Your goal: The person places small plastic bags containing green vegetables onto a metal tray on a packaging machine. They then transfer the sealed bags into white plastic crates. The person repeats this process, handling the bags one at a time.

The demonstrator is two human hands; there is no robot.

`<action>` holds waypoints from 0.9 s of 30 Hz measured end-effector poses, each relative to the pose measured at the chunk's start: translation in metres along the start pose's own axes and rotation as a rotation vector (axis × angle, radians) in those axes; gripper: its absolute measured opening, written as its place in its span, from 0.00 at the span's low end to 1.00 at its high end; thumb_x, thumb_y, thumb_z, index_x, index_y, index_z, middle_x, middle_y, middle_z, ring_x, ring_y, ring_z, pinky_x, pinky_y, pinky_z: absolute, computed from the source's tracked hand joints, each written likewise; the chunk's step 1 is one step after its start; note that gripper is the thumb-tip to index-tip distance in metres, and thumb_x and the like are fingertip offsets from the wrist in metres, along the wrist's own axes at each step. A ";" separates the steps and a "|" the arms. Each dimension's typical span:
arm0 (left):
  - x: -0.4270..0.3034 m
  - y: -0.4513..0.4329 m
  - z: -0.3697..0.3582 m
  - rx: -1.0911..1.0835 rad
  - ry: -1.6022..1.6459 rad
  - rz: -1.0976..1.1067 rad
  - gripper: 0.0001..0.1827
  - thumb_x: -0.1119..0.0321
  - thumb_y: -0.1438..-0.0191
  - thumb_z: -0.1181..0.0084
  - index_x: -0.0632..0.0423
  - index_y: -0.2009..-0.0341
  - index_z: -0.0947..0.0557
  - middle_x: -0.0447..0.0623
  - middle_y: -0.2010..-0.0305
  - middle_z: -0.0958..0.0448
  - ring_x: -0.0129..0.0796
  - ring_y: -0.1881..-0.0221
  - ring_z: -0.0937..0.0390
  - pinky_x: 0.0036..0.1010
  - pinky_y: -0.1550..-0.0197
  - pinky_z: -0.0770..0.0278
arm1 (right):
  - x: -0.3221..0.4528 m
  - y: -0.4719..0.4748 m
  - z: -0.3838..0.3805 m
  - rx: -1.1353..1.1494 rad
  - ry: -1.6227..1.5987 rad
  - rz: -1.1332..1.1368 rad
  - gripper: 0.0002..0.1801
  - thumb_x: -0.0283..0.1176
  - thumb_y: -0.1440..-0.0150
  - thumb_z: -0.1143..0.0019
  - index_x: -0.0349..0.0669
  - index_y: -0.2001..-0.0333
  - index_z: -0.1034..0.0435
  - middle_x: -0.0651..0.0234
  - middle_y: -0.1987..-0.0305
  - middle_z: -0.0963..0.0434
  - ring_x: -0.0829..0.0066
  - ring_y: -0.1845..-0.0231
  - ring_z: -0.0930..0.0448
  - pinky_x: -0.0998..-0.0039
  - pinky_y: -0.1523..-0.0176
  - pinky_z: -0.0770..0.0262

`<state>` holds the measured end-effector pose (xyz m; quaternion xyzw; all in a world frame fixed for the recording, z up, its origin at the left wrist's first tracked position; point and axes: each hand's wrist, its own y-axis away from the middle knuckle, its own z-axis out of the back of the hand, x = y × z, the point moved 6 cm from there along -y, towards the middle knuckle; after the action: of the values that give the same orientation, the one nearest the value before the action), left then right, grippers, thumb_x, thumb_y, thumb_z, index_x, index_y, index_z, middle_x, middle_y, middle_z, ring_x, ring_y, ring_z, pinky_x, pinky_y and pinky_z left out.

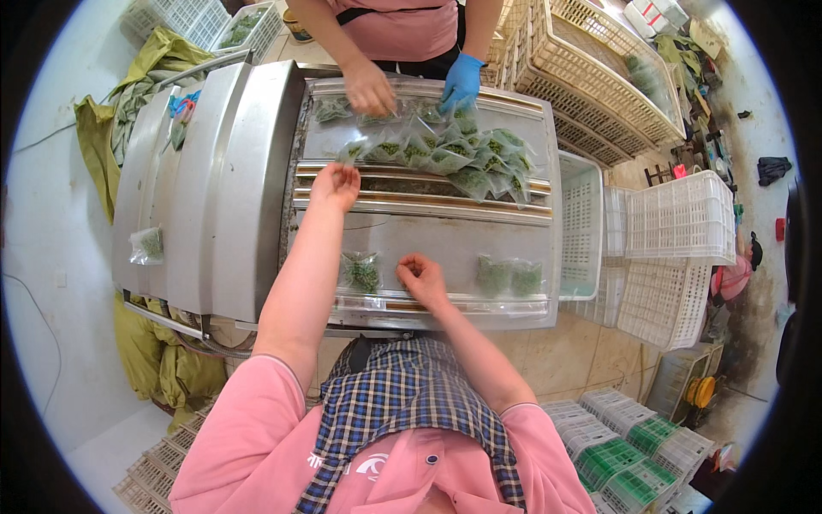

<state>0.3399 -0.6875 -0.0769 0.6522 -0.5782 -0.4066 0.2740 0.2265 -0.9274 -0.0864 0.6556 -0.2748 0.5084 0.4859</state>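
My left hand (337, 186) reaches over the middle sealing bars (417, 183) of a steel vacuum-sealing machine. Its curled fingertips are at the lower edge of a clear plastic bag of green produce (352, 151); whether they grip it is unclear. Above the near steel plate (443, 238), my right hand (420, 279) has its thumb and fingers curled together, with nothing visible between them. To its left lies one filled bag (361, 272). Two more filled bags (509, 276) lie side by side to its right, mouths over the front sealing bar (462, 303). A pile of filled bags (459, 154) covers part of the far plate.
Opposite, a co-worker's bare hand (369, 90) and blue-gloved hand (461, 80) work at the far bags. The machine's steel lid (250, 186) stands at left, with a small bag (149, 245) on the steel beside it. Plastic crates (681, 215) stand at right.
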 end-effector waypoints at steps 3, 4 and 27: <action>0.008 0.047 0.039 0.074 -0.188 -0.067 0.04 0.73 0.47 0.49 0.61 0.71 0.26 0.50 0.74 0.28 0.36 0.72 0.27 0.31 0.64 0.19 | 0.004 -0.008 0.006 -0.019 -0.219 -0.144 0.14 0.35 0.40 0.48 0.35 0.57 0.29 0.68 0.68 0.22 0.80 0.74 0.26 0.78 0.70 0.26; 0.012 0.064 0.054 0.068 -0.232 -0.074 0.04 0.73 0.48 0.49 0.60 0.70 0.26 0.50 0.73 0.27 0.37 0.71 0.26 0.31 0.64 0.19 | 0.010 -0.009 0.008 -0.022 -0.282 -0.185 0.17 0.38 0.39 0.50 0.35 0.55 0.29 0.67 0.67 0.22 0.79 0.74 0.25 0.78 0.71 0.25; 0.089 0.086 0.079 0.333 -1.454 0.238 0.21 0.77 0.52 0.44 0.68 0.52 0.29 0.49 0.77 0.25 0.32 0.81 0.23 0.27 0.82 0.24 | 0.017 0.007 0.051 -0.029 0.115 -0.260 0.19 0.24 0.53 0.38 0.35 0.59 0.37 0.64 0.76 0.21 0.77 0.76 0.22 0.74 0.73 0.28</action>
<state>0.2280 -0.7812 -0.0660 0.1856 -0.7338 -0.6093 -0.2365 0.2465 -0.9739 -0.0691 0.6485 -0.1665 0.4737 0.5721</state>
